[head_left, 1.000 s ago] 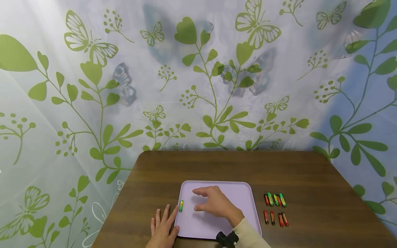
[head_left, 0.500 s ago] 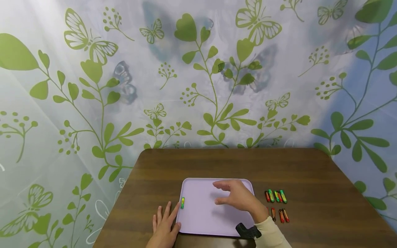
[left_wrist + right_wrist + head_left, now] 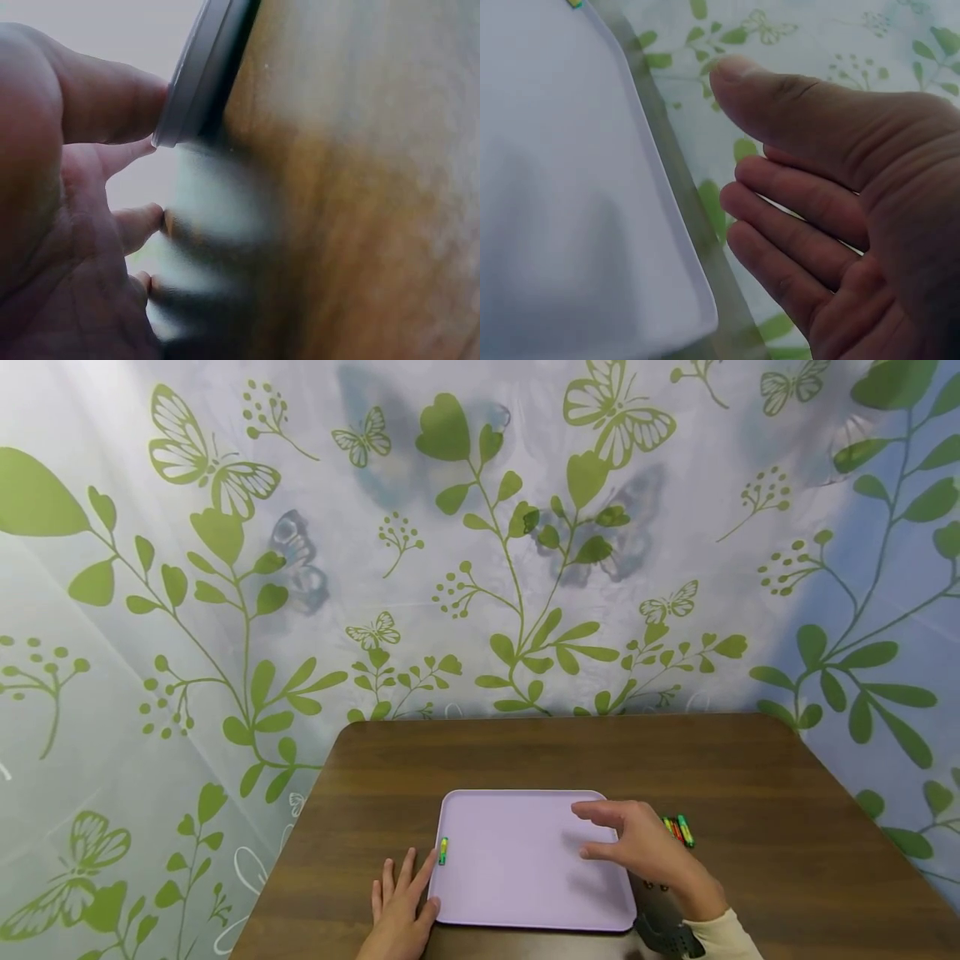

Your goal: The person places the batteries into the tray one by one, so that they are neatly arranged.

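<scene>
A shallow lilac tray (image 3: pixel 525 868) lies on the table. One green and yellow battery (image 3: pixel 443 851) stands lengthwise along its left side, inside the rim. My left hand (image 3: pixel 401 902) rests at the tray's left edge, fingers spread and straight; in the left wrist view its thumb touches the tray's rim (image 3: pixel 199 75). Over the tray's right side hovers my right hand (image 3: pixel 648 843), thumb and fingers parted and holding nothing. Behind it, partly hidden, are green and red batteries (image 3: pixel 684 831) on the table to the right of the tray.
The brown wooden table (image 3: pixel 570 752) reaches back to a white curtain (image 3: pixel 480 543) printed with green leaves and butterflies. A dark strap (image 3: pixel 663 937) sits at the right wrist, near the tray's front right corner.
My right hand has moved right, from over the tray's middle to its right side, and now covers many of the batteries there. My left hand and the battery in the tray have stayed put.
</scene>
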The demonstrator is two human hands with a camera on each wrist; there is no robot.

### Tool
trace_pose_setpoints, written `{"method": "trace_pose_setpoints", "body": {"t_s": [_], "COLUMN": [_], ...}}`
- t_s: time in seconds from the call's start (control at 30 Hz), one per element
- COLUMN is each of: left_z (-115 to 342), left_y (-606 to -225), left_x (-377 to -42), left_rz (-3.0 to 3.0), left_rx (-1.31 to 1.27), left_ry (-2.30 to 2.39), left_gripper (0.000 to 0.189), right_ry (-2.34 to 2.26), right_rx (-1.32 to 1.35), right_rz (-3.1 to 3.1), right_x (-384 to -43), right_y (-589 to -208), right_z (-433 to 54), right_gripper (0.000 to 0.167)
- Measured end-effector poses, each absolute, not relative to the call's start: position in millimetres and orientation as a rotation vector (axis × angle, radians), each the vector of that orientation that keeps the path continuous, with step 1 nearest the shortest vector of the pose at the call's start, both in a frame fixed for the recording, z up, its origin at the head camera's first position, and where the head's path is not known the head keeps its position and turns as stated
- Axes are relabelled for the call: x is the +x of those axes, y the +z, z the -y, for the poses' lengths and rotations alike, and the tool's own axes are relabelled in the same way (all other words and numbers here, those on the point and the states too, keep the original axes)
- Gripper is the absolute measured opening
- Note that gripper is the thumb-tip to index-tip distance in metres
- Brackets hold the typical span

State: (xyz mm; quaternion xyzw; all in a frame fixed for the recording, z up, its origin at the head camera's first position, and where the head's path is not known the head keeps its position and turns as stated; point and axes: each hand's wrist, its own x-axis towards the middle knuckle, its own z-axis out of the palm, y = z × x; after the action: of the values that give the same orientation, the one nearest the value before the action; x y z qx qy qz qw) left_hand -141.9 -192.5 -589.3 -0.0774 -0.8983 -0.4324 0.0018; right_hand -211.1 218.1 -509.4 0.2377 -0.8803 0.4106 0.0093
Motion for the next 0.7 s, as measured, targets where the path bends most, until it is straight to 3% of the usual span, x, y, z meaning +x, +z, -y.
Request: {"method": "trace_pose_setpoints", "body": {"t_s": [0.7], "left_z": [190.4], "left_y": [-591.7], "left_x": [-143.0], "left_rz": [2.858], "left_rx": [-0.166], "left_ry": [-1.295], "left_gripper": [0.065], "right_ry": [1.150], "right_rx": [0.585], "right_rz": [2.809], "right_x": [-177.1], "right_y": [-510.3], "right_z": [-305.5], "right_gripper": [0.059]}}
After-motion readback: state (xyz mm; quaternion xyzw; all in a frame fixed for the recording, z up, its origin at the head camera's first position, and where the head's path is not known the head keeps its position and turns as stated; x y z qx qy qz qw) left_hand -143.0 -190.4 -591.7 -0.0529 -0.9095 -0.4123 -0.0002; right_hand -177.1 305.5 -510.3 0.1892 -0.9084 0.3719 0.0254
